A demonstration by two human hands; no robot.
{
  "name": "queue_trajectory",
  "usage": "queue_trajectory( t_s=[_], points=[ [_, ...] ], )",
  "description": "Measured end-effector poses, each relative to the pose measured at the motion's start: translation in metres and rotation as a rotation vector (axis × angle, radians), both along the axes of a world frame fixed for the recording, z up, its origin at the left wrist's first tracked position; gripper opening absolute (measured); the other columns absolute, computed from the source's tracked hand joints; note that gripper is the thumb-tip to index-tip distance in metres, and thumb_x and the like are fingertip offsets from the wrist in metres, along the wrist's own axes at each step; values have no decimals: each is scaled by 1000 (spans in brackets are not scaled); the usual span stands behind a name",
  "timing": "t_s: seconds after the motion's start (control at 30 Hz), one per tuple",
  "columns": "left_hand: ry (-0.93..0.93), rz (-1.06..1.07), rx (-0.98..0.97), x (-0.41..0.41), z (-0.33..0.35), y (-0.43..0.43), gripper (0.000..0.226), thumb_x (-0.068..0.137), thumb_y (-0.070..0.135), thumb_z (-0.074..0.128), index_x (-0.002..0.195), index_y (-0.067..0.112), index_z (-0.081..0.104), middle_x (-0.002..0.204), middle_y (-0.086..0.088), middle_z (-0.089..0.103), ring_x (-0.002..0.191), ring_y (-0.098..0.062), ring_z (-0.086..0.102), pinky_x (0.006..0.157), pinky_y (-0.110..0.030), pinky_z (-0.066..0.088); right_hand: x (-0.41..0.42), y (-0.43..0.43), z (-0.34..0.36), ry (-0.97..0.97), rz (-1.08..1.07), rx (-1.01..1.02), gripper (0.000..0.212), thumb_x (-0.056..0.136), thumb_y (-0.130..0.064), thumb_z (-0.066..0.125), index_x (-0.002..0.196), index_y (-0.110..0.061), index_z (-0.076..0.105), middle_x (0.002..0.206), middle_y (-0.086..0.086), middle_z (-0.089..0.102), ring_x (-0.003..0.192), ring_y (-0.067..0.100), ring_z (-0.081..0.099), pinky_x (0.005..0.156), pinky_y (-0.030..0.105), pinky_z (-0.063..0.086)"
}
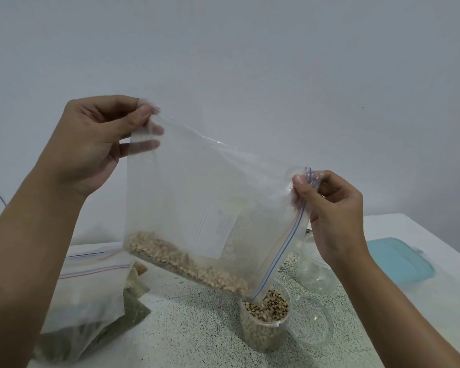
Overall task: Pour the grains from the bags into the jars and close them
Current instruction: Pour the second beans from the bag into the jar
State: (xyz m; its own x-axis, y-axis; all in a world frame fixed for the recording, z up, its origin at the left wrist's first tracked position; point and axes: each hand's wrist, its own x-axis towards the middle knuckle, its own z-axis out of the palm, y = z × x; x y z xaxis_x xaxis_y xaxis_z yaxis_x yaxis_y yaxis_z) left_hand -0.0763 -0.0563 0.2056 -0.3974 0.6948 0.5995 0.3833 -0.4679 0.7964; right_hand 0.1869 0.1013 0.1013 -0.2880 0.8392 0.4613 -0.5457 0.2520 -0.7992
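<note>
Bag: clear zip bag (210, 208), held up mid-scene and tilted, low mouth corner in the jar (266, 322).
Handling: probably thin, limp, slick film and light; the zip strip looks the stiffest hold.
Left hand (91, 144): thumb and fingers pinch the bag's upper left corner.
Right hand (335, 208): thumb and forefinger pinch the zip strip, right side.
Beans (186, 264): heaped along the bag's low edge.
Jar: near centre, almost full of beans.
Other jars (314, 269): two clear ones to the right, contents unclear.
Spare bags (91, 288): piled left, part-filled.
</note>
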Motion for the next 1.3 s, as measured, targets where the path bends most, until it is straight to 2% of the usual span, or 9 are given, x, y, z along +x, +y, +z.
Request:
queue_trajectory(
  t_s=[0.17, 0.33, 0.73, 0.87, 1.03, 1.3],
  points=[
    [3, 23, -4, -2, 0, -1, 16, 90, 19, 65, 99, 7, 72, 84, 1, 73, 85, -18, 72, 76, -33, 62, 0, -1, 0, -16, -24, 22, 14, 78, -14, 78, 67, -21, 72, 73, 6, 67, 63, 21, 59, 62, 28, 51],
    [27, -2, -3, -1, 2, -2, 12, 80, 29, 74, 85, 20, 80, 88, -2, 73, 85, -20, 73, 74, -34, 62, 0, -2, -2, -21, -44, 15, 14, 78, -13, 78, 67, -21, 72, 73, 7, 66, 62, 22, 59, 61, 28, 51],
    [41, 4, -9, -5, 3, -2, 11, 82, 28, 73, 86, 20, 80, 86, -2, 73, 84, -20, 72, 76, -34, 62, -3, 3, -5, -59, -72, 20, 12, 80, -18, 79, 72, -17, 71, 71, 6, 66, 62, 22, 60, 64, 37, 48],
    [50, 5, -18, -6, 4, -1, 10, 83, 27, 72, 85, 22, 81, 87, -2, 73, 85, -19, 72, 77, -36, 62, -6, 6, -6, -47, -75, 9, 18, 80, -16, 78, 79, -4, 65, 72, 7, 65, 61, 20, 59, 63, 30, 51],
    [55, -3, -23, -5, 5, 0, 11, 82, 29, 73, 85, 22, 81, 85, -3, 73, 86, -20, 72, 78, -36, 62, -8, 8, -7, -35, -80, 2, 14, 81, -16, 77, 80, -5, 67, 71, 6, 66, 61, 20, 59, 63, 28, 51],
    [58, -8, -20, -1, 4, 4, 10, 83, 26, 72, 83, 23, 82, 90, -2, 73, 83, -19, 72, 75, -35, 62, -8, 15, -9, -30, -111, 6, 13, 89, -4, 73, 79, -5, 64, 67, 2, 65, 58, 17, 57, 59, 26, 50]
  ],
)
